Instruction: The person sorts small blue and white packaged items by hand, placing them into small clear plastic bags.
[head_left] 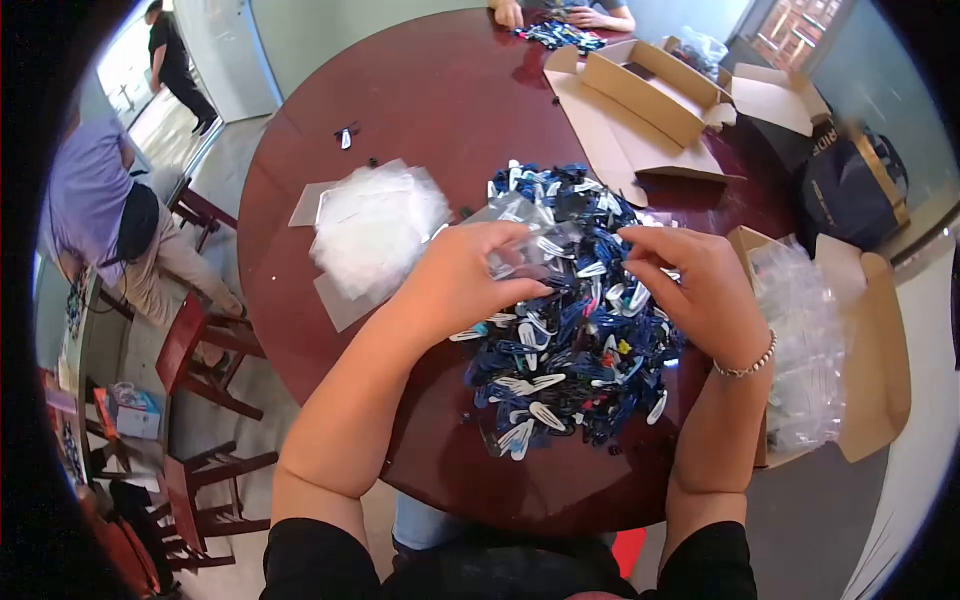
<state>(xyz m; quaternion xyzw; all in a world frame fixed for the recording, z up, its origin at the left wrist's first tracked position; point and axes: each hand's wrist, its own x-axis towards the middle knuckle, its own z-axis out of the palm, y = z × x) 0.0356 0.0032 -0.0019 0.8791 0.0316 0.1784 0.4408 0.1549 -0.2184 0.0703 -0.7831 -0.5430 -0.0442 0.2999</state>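
Observation:
My left hand (478,268) is closed around a clear plastic bag (530,250), holding it over the pile. Beneath and around it spreads a heap of hair clips (540,360), mostly dark blue and white, with a few red, yellow and pink bits. On the heap's right side, my right hand (690,280) has its thumb and forefinger curled close together; whether something small is between them I cannot make out. A stack of flat clear bags (375,230) lies left of the heap.
An open cardboard box (650,95) sits at the table's far right. Another box (870,340) by my right arm holds filled plastic bags (800,340). A co-worker's hands (510,14) rest by a second clip pile (560,36). Red stools (205,350) stand at left.

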